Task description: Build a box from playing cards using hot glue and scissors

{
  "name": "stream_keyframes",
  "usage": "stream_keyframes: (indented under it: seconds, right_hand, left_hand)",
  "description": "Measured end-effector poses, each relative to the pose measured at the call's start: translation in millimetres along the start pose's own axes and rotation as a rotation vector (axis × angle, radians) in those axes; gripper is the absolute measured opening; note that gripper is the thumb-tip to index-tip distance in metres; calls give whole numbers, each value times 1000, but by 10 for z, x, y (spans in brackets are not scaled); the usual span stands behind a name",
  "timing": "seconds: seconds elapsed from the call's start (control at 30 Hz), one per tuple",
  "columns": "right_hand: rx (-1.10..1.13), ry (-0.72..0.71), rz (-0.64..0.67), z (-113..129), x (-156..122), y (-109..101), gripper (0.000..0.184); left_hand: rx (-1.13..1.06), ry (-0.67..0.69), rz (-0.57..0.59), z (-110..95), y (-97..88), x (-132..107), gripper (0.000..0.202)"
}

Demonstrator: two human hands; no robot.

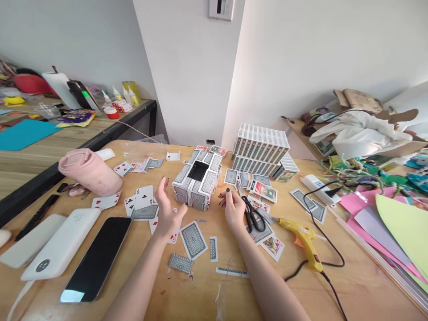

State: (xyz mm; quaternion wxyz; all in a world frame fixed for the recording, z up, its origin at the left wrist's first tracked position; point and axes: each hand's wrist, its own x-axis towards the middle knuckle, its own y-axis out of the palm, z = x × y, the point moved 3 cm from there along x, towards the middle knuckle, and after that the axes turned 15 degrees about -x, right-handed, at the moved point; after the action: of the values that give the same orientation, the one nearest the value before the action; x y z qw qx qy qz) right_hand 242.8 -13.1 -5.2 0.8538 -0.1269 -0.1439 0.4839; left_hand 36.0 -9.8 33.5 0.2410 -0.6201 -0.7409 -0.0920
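Observation:
A box built from playing cards (198, 182), with a dark square opening on top, stands in the middle of the wooden table (351, 285). My left hand (168, 213) hovers just left of it, palm turned inward, fingers apart, holding nothing. My right hand (232, 207) sits to the box's right, fingers loosely curled and apart, empty, next to black scissors (253, 215). Loose cards (193, 239) and cut card strips lie in front of both hands.
A yellow glue gun (302, 237) with a black cable lies to the right. Stacked card packs (261, 149) stand behind the box. A phone (98, 258), white power banks (60, 247) and a pink roll (90, 171) lie at left. Coloured paper (397, 223) covers the right edge.

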Motion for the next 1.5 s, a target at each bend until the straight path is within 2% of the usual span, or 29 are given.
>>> stream_keyframes:
  seconds: [0.1,0.2,0.3,0.43,0.53,0.7,0.83,0.93,1.0,1.13,1.2,1.27,1.37,1.43,1.5]
  right_hand:
    - [-14,1,-59,-6,19,-30,40]
    - [-2,17,-111,10,45,-70,40]
    - [7,14,-126,54,80,-112,42]
    - [60,3,-99,132,152,-207,45]
    - [119,24,-82,177,238,-328,42]
    - [215,43,-109,255,378,-581,31]
    - [229,43,-86,324,425,-729,31]
    - [218,40,-60,368,433,-805,31]
    - [204,23,-50,403,434,-856,31]
    - [110,-12,-27,512,436,-1008,32]
    - [62,-33,-26,591,432,-1139,31]
    - [43,-58,-61,669,420,-1328,30]
    - [-64,-46,-115,702,376,-1694,36]
    - [-308,38,-60,615,320,-1938,36]
    - [-639,176,82,423,225,-2145,39]
  left_hand:
    - [163,172,14,-264,145,-48,88]
    - [336,310,76,-487,340,3,59]
    - [464,316,216,-587,536,153,37]
    - [567,283,462,-609,626,359,38]
    - [545,275,609,-604,495,416,43]
    - [516,234,696,-537,76,346,44]
    - [488,151,742,-472,-200,311,46]
    - [419,105,756,-482,-293,349,43]
    - [353,103,733,-515,-288,403,36]
    - [327,106,563,-548,-137,595,31]
    - [376,127,543,-532,14,710,32]
    - [442,145,606,-497,203,822,38]
    - [540,135,771,-430,484,966,53]
    - [574,117,869,-392,627,1036,59]
    - [584,108,926,-365,717,1084,59]
